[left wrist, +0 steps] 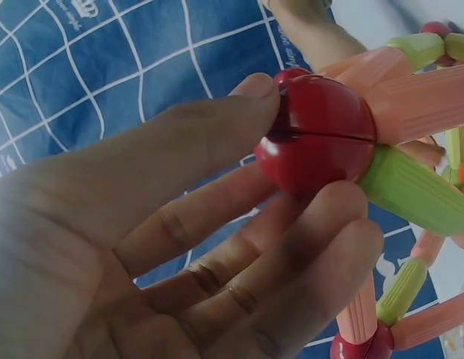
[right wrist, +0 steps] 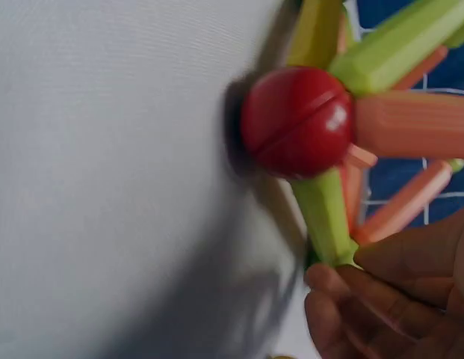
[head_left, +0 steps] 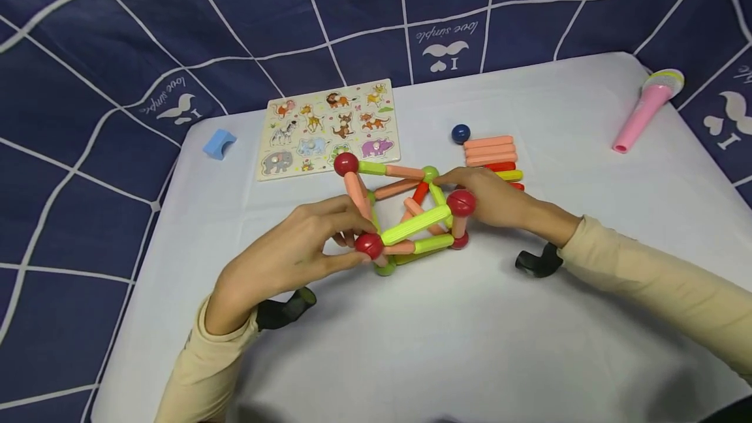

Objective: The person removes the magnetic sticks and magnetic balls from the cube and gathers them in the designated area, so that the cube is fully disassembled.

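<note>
While both hands steady it, a rod-and-ball frame (head_left: 411, 214) of green, peach and orange sticks joined by red and green balls stands at the middle of the white table (head_left: 470, 344). Left hand (head_left: 294, 253): thumb and fingers curled round the near red ball (head_left: 369, 245) at the frame's front corner, pinching it. Right hand (head_left: 499, 201): fingers closed on the frame's far right side, fingertips at a green ball (head_left: 431, 173), beside another red ball (head_left: 461, 202). Spare sticks (head_left: 490, 152) lie stacked just behind the right hand, a blue ball (head_left: 461, 133) near them. Animal puzzle board (head_left: 329, 128), blue block (head_left: 219, 143) and pink toy microphone (head_left: 646, 106) lie well apart towards the table's far edge.
</note>
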Tool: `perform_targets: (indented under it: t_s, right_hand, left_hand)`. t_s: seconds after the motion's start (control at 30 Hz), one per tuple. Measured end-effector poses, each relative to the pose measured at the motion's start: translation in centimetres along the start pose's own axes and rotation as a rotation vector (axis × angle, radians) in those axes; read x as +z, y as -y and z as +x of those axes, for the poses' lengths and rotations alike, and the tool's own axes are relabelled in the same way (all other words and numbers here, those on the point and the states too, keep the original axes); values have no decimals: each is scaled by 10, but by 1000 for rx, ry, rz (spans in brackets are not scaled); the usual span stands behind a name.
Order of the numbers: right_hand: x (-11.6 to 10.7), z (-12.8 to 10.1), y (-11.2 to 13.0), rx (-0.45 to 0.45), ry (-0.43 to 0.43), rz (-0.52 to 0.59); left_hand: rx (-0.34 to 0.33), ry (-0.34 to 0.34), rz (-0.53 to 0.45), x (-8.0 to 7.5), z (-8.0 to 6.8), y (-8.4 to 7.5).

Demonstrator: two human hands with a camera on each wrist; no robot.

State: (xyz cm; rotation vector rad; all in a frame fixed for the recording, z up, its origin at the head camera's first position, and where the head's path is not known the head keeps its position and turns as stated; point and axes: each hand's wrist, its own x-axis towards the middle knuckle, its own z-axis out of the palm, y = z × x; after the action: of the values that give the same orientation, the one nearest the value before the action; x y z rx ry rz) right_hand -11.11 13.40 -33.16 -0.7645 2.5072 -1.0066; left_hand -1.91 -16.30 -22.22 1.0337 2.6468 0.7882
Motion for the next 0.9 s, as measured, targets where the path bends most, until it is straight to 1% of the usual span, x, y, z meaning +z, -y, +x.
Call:
perform_targets:
  t_s: [0.13,0.2,0.27,0.4,0.5,0.6,0.73,0.9]
  right_hand:
    - [-18,-12,9,-18,-82,29]
    - [-28,-21,19,-34,-124,45]
    - [-37,-32,30,-49,-142,45]
    - [-43,-48,50,-98,-113,-15]
    - [-39,-51,60,-128,-86,-73]
    - [-33,-53,64,-146,-85,-89]
    - [-31,-53,65,-159,-98,-72]
    - [-32,-53,65,-142,-62,8]
  left_hand:
    - [11,16,22,2,1,-2]
    - [17,33,39,2,1,-3]
    - [19,46,56,3,1,-3]
    - [25,54,72,2,3,-4]
    - [33,58,68,1,2,-4]
    - [36,67,59,1,2,-4]
    - [28,75,45,0,3,-3]
    - [18,82,29,-1,5,-4]
